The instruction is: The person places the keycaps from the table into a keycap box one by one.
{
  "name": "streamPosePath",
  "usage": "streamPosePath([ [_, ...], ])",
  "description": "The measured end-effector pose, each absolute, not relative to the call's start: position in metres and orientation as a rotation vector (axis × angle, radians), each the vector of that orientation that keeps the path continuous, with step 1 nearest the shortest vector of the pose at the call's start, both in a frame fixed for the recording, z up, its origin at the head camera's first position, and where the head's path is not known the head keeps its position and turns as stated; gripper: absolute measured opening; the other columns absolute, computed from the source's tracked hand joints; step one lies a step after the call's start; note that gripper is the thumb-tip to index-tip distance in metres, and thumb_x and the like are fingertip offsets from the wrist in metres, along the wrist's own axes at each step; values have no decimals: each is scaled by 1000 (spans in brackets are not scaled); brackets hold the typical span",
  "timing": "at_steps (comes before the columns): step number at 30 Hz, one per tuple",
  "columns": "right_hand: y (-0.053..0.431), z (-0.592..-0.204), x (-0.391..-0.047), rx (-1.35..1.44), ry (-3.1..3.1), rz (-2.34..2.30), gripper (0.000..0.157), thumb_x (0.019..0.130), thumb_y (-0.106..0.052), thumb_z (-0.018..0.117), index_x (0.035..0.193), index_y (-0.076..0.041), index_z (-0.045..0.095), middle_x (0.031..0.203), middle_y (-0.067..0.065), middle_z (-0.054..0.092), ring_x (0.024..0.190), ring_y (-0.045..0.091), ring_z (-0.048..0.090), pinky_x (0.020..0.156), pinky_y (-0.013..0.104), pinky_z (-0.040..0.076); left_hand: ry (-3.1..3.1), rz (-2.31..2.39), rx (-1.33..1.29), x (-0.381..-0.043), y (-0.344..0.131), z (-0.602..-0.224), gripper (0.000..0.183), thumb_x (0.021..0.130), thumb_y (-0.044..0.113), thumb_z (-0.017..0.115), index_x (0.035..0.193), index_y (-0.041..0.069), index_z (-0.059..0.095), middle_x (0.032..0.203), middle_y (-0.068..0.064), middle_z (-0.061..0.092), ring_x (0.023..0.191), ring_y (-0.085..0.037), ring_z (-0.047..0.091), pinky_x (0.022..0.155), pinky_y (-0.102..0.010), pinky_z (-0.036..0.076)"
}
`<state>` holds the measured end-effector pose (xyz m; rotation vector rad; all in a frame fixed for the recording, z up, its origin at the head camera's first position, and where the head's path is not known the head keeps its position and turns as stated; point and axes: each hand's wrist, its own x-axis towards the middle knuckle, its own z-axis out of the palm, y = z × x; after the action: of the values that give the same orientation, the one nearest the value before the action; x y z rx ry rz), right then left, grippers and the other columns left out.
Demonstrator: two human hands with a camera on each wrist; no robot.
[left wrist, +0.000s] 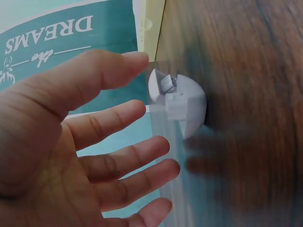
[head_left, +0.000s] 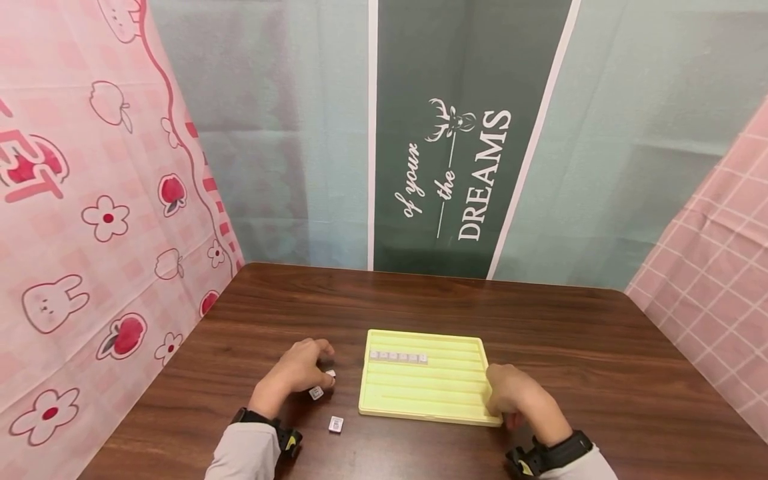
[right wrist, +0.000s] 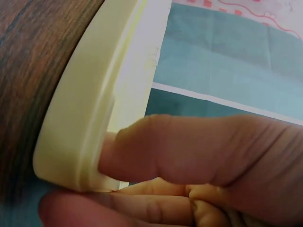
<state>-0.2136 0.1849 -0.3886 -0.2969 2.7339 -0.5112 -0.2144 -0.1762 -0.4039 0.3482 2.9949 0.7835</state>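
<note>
A shallow yellow tray (head_left: 432,400) with ridged rows lies on the table, and a short row of white keycaps (head_left: 398,357) sits in its upper left part. My right hand (head_left: 517,392) grips the tray's right end. In the right wrist view, the thumb (right wrist: 161,149) lies over the rim of the tray (right wrist: 80,109), with fingers below. My left hand (head_left: 300,368) hovers left of the tray, over loose keycaps (head_left: 316,393). The left wrist view has its fingers (left wrist: 128,153) spread and apart from the white keycaps (left wrist: 189,106). Another keycap (head_left: 336,425) lies nearer the front.
The brown wooden table (head_left: 432,297) ends against a green curtain (head_left: 300,133) at the back. Pink patterned cloths hang at the left (head_left: 108,167) and right. Each wrist wears a black strap with a small device.
</note>
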Motion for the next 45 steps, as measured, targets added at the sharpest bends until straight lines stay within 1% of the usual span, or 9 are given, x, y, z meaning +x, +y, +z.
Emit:
streamPosePath([
  [4,185,-389,-213,-283,2724,-537,22,58,10,54,74,-2,45,48,11,51,32,17,52,31,27,45,3000,778,380,-216,-174,-407,33,65,17,81,92,6,65,88,-6,63,87,-25,57,77,-42,47],
  [9,185,-388,-213,-284,2731,-519,21,60,10,55,73,-2,45,48,11,51,32,16,52,31,27,44,3032,755,389,-216,-172,-412,25,65,15,81,85,6,69,85,-5,62,85,-24,56,76,-42,48],
  [13,184,-388,-212,-301,2738,-494,20,61,10,55,73,-3,45,46,10,51,32,16,51,31,27,44,3058,749,394,-214,-171,-415,16,64,12,81,74,11,69,80,-3,57,79,-21,53,71,-40,48],
  [18,184,-388,-213,-289,2735,-483,21,61,11,55,73,-3,45,47,11,51,32,15,52,31,26,44,3073,766,403,-214,-169,-417,22,59,7,81,68,14,62,73,-1,51,69,-16,48,61,-33,45],
  [23,183,-388,-213,-279,2728,-500,21,60,11,54,73,-2,44,49,12,51,33,16,52,32,26,45,3084,772,387,-214,-169,-418,29,56,4,81,68,15,57,66,3,46,62,-14,46,54,-29,41],
  [29,183,-388,-212,-275,2730,-504,21,61,12,54,71,-3,44,48,11,51,33,16,53,32,26,45,3079,765,372,-214,-169,-417,29,57,3,80,68,16,57,60,5,44,57,-14,45,51,-29,39],
  [38,183,-388,-212,-276,2735,-515,21,60,12,54,71,-3,44,50,12,51,33,16,52,31,26,45,3046,832,368,-212,-169,-416,27,59,-2,79,72,13,60,59,5,47,56,-13,45,50,-28,40],
  [45,183,-388,-212,-279,2734,-514,21,61,12,54,72,-3,44,50,12,51,33,16,52,32,26,45,2985,967,472,-211,-172,-414,26,58,-9,75,71,9,63,62,4,54,58,-11,47,50,-25,43],
])
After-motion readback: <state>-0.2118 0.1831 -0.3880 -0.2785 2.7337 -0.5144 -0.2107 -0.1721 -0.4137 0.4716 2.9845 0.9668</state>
